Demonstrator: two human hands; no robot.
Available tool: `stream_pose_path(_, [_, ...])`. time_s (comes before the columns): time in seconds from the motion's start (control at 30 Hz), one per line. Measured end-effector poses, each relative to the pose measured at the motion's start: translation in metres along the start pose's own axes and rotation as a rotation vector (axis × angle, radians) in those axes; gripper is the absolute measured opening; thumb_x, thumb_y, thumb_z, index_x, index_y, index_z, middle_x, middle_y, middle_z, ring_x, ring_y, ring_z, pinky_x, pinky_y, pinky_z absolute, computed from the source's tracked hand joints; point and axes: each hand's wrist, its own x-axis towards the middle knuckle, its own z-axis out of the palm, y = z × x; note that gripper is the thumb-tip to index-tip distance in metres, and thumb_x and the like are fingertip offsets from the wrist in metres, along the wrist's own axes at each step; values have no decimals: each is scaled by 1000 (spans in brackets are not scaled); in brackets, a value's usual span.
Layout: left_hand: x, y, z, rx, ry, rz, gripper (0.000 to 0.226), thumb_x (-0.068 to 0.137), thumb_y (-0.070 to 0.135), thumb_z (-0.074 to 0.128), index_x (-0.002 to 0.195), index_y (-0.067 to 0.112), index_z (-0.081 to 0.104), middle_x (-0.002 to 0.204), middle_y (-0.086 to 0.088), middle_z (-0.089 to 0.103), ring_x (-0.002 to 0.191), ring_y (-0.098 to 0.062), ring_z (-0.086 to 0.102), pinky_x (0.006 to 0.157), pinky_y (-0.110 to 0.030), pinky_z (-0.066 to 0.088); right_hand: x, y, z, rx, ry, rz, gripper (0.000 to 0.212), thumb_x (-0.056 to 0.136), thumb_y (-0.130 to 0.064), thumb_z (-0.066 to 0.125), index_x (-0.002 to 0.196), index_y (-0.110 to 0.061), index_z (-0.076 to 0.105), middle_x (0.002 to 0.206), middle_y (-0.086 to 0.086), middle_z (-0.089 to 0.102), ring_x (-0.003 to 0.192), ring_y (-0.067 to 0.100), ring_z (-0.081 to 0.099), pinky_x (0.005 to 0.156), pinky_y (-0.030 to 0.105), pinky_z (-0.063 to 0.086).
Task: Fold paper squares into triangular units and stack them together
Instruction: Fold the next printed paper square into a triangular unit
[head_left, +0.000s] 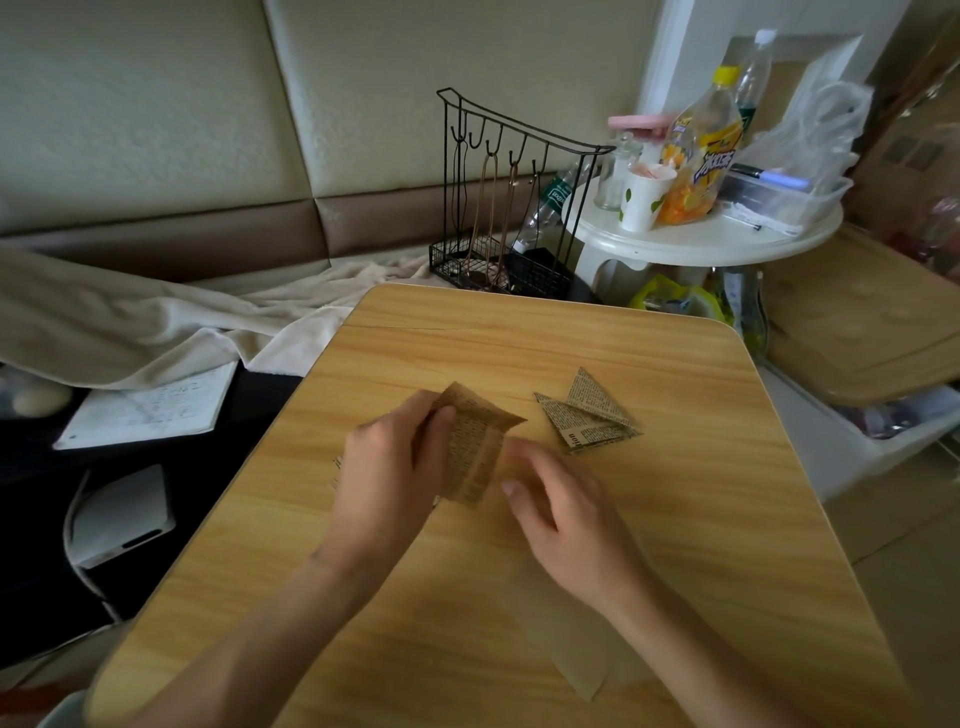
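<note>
Head view: the wooden table (519, 571) fills the middle. Near its centre the left hand (384, 467) grasps a newsprint paper square (475, 447), fingers curled over the paper's left edge, the sheet partly folded and blurred. The right hand (566, 509) lies just right of that paper with fingers relaxed and spread, grasping nothing; whether its fingertips touch the sheet I cannot tell. Right of the paper, apart from it, two folded triangular units (587, 415) lie overlapped on the table. Beyond the table's far edge stands a black wire rack (498, 218), and right of that a round white side table (701, 234) with bottles.
</note>
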Motion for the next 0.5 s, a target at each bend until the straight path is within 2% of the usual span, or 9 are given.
stream_pose_path(0.07, [-1,0,4,-116,-74,-97,29,102,26,56,75,15,58,54,2,52,47,-11,43,44,-22,31,2,-1,-3,80,3,76,44,104,-43,54,140,-18,54,129,-7,66,120,6,60,101,24,48])
stream_pose_path(0.13, [-3,1,10,-262,-184,-249,34,102,30,58,75,10,60,59,-10,54,52,-11,43,48,-34,36,5,-3,-4,189,62,119,40,102,-46,56,133,-21,55,103,-10,71,95,1,66,80,15,51])
stream_pose_path(0.2, [-5,3,15,-420,-282,-422,37,103,34,58,80,6,65,72,-22,62,62,-19,53,54,-46,47,9,-2,-3,266,161,130,20,100,-34,65,115,-21,63,80,-7,69,69,6,65,57,19,47])
stream_pose_path(0.23, [-5,2,17,-460,-319,-484,39,103,37,57,85,4,67,78,-25,65,67,-20,56,60,-50,52,11,0,-2,282,195,140,11,99,-28,68,105,-21,65,75,-6,68,62,8,62,52,25,46])
stream_pose_path(0.3, [-7,2,21,-495,-352,-552,45,102,42,56,92,0,68,79,-22,65,73,-21,58,68,-46,51,13,3,-1,310,214,168,8,97,-23,71,93,-21,64,72,-4,68,58,14,61,51,36,46])
stream_pose_path(0.37, [-8,0,23,-526,-347,-582,47,101,44,56,96,0,69,82,-21,68,73,-24,60,72,-42,50,12,5,0,334,209,179,13,97,-25,71,88,-22,63,67,-1,65,53,13,55,48,31,41])
stream_pose_path(0.43, [-7,-1,24,-523,-340,-584,36,101,40,60,90,9,75,86,-18,73,75,-27,67,73,-44,55,12,7,1,356,213,206,27,98,-30,69,78,-17,56,58,-2,55,51,12,47,48,27,35])
stream_pose_path(0.5, [-7,-2,25,-552,-361,-588,26,99,33,66,81,19,77,77,-4,74,73,-13,69,70,-38,56,13,10,2,356,231,253,44,98,-35,68,70,-13,43,54,-8,39,50,8,35,49,26,29])
